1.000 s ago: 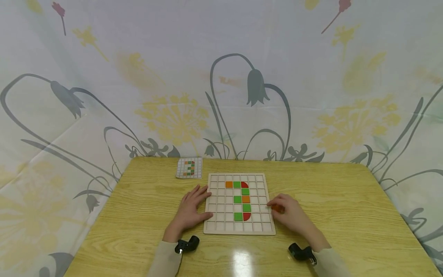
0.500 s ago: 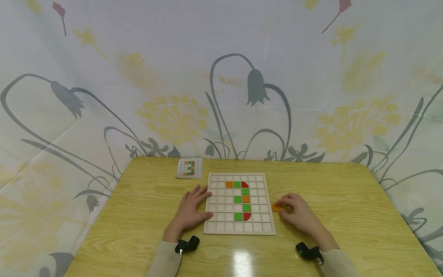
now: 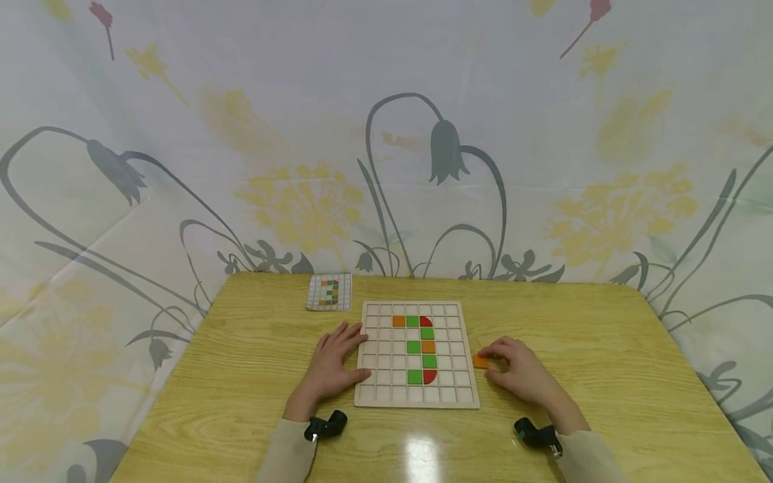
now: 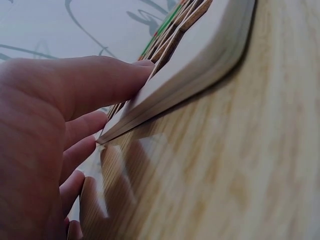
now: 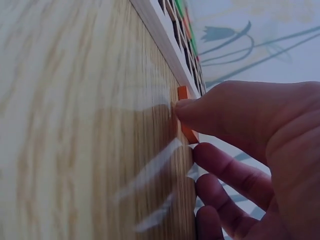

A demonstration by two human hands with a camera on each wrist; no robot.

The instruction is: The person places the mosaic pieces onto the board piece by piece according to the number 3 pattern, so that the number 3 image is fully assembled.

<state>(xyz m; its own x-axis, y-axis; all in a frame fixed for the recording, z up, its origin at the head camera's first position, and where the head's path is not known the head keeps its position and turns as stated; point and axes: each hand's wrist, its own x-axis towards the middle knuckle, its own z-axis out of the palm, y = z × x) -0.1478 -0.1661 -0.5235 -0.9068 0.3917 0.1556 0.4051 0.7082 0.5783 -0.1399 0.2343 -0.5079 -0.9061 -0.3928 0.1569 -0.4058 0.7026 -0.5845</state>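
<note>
A pale wooden grid board (image 3: 457, 376) lies on the table with green, orange and red tiles set in some of its cells, in a shape like a 3. My left hand (image 3: 331, 365) rests at the board's left edge, fingers spread and thumb on the rim; the thumb (image 4: 112, 80) shows over the frame in the left wrist view. Just beyond the right edge, my right hand (image 3: 518, 369) pinches an orange square tile (image 3: 480, 362) between thumb and index finger, low over the table. The right wrist view shows the orange tile (image 5: 187, 127) partly behind the thumb.
Behind the board to the left lies a small printed card (image 3: 329, 292) with a matching coloured grid pattern. The wooden table (image 3: 580, 335) meets a flower-printed curtain (image 3: 290, 100) at its back edge. Black cameras are strapped to both wrists.
My right hand has drawn back a little to the right from the board's edge, and more of the orange tile shows at its fingertips. My left hand stays in place.
</note>
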